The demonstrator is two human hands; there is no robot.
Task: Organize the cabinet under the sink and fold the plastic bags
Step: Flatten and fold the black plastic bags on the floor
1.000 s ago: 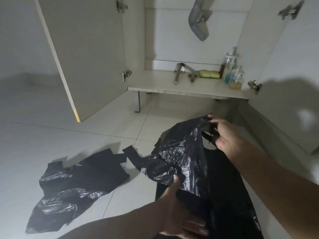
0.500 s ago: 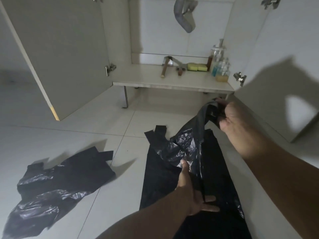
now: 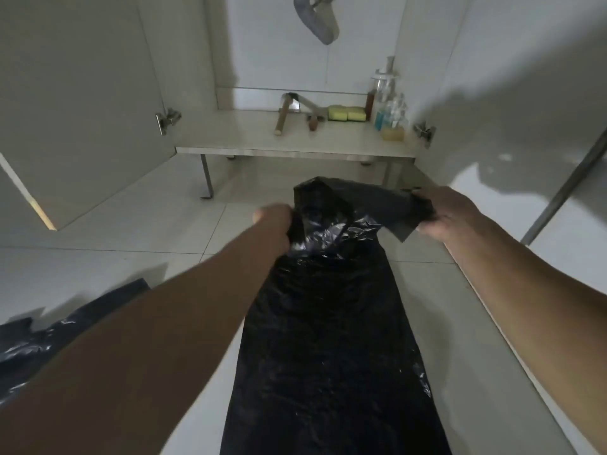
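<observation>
A long black plastic bag (image 3: 328, 339) lies stretched on the white tiled floor in front of me, running toward the open cabinet (image 3: 295, 139) under the sink. My left hand (image 3: 274, 221) grips the bag's far end on its left side. My right hand (image 3: 450, 215) pinches the right corner of that same end, which is lifted slightly off the floor. A second black bag (image 3: 39, 343) lies crumpled at the lower left, partly hidden behind my left forearm.
On the cabinet shelf stand a wooden-handled tool (image 3: 284, 118), yellow sponges (image 3: 346, 113) and several bottles (image 3: 387, 103) at the right. A grey drain pipe (image 3: 317, 21) hangs above. Both cabinet doors (image 3: 82, 103) stand open to either side.
My left hand has moved from the bag's middle up to its far end. The bag, bunched up before, is now pulled out long and flat. The view shifted closer to the cabinet.
</observation>
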